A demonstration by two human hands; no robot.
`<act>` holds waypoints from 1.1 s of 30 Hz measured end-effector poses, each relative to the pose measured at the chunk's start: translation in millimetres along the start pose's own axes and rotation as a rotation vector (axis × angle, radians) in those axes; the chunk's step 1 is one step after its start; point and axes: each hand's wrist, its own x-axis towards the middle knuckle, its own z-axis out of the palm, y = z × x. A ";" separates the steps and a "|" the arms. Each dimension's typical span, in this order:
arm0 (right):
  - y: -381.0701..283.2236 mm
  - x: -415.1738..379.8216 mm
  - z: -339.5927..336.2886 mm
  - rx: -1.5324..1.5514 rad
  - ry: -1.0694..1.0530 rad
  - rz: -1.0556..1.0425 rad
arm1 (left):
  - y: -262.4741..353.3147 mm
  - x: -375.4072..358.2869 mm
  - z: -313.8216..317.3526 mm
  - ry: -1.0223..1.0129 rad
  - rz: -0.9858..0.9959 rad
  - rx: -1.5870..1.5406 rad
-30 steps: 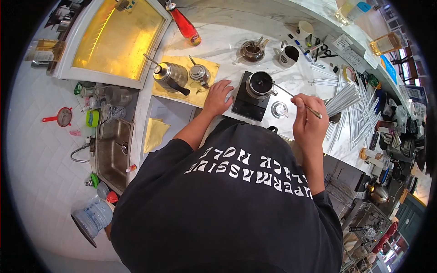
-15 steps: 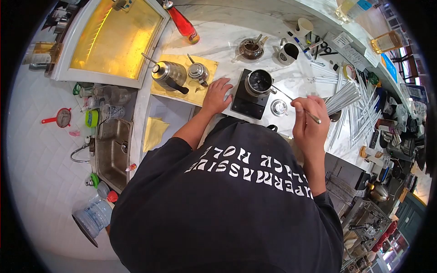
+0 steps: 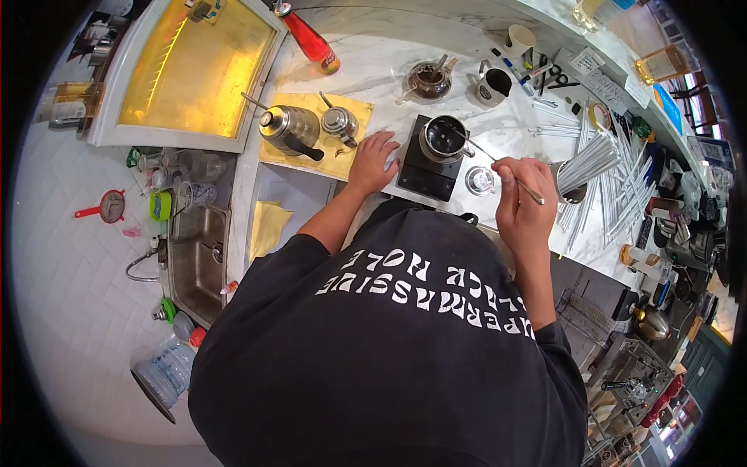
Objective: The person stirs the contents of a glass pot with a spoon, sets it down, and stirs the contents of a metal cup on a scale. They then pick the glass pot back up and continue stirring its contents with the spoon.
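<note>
My right hand (image 3: 526, 194) pinches the handle of a long metal spoon (image 3: 481, 149), whose far end dips into a small metal pot (image 3: 440, 158). Dark contents show inside the pot, and the spoon's tip is hidden there. The pot sits on a black scale (image 3: 426, 180). Just right of the scale lies a round, shiny lid (image 3: 479, 180). My left hand (image 3: 375, 163) rests on the counter's front edge, left of the scale, with its fingers stretched out and holding nothing.
A gooseneck kettle (image 3: 289, 128) and a small metal teapot (image 3: 339, 123) stand on a yellow cloth (image 3: 311, 101). Behind are a glass teapot (image 3: 428, 81) and a pitcher (image 3: 493, 87). Wrapped straws (image 3: 595, 165) crowd the right; a red bottle (image 3: 313, 43) stands at back left.
The spoon and my right hand have shifted slightly, with the fingers closer together. My left hand stays on the counter edge. The whole view has moved a little.
</note>
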 end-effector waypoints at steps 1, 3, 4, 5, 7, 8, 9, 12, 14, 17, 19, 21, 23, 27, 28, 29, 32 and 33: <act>1.1 -0.6 -0.5 -0.016 0.024 -0.013 | 0.2 0.6 -0.8 -0.011 -0.001 0.003; 2.9 -2.3 -2.4 -0.047 0.068 -0.038 | 1.0 0.7 -2.8 -0.033 -0.007 0.007; 1.2 -2.5 -3.8 -0.027 0.055 -0.050 | 1.7 0.9 -3.3 -0.030 -0.008 0.003; -1.6 -2.1 -5.9 -0.008 0.042 -0.061 | 2.2 1.4 -3.7 -0.028 -0.008 -0.003; -4.4 -1.8 -3.5 0.022 0.020 -0.072 | 2.3 0.9 -4.5 -0.027 -0.011 -0.004; -3.9 -1.3 1.0 0.030 0.012 -0.072 | 2.5 1.2 -4.7 -0.028 -0.012 -0.002; -3.4 -0.9 3.6 0.038 0.005 -0.071 | 2.4 1.3 -4.1 -0.031 -0.013 0.000; 1.2 -0.9 3.2 -0.032 0.054 -0.053 | 2.0 1.7 -3.4 -0.036 -0.018 -0.011; -0.6 -3.0 -1.3 -0.025 0.037 -0.038 | 1.5 1.4 -4.8 -0.035 -0.020 -0.010; -4.7 -3.5 -3.6 0.015 -0.004 -0.073 | 3.6 1.5 -4.0 -0.031 -0.018 -0.011; -5.2 -1.3 1.2 0.004 -0.023 -0.041 | 2.9 1.8 -4.2 -0.030 -0.017 -0.010; -4.0 -0.9 3.3 -0.020 -0.003 -0.024 | 3.3 1.7 -4.7 -0.030 -0.021 -0.011; 0.8 -0.8 2.2 -0.057 0.055 -0.019 | 3.7 1.8 -5.9 -0.033 -0.027 -0.011; -5.5 -1.7 -6.9 0.003 -0.019 -0.048 | 3.2 1.7 -5.2 -0.034 -0.023 -0.010; -6.2 -1.6 -4.8 0.005 -0.021 -0.034 | 3.4 1.5 -4.8 -0.036 -0.023 -0.012; -5.1 -1.2 -1.3 0.007 -0.022 -0.021 | 3.4 1.6 -4.5 -0.037 -0.024 -0.012; 0.6 -0.5 3.4 -0.018 0.028 -0.009 | 1.3 0.5 -3.9 -0.025 -0.018 -0.007; 2.9 -2.1 0.7 -0.019 0.031 0.006 | 1.6 0.7 -3.8 -0.018 -0.015 -0.007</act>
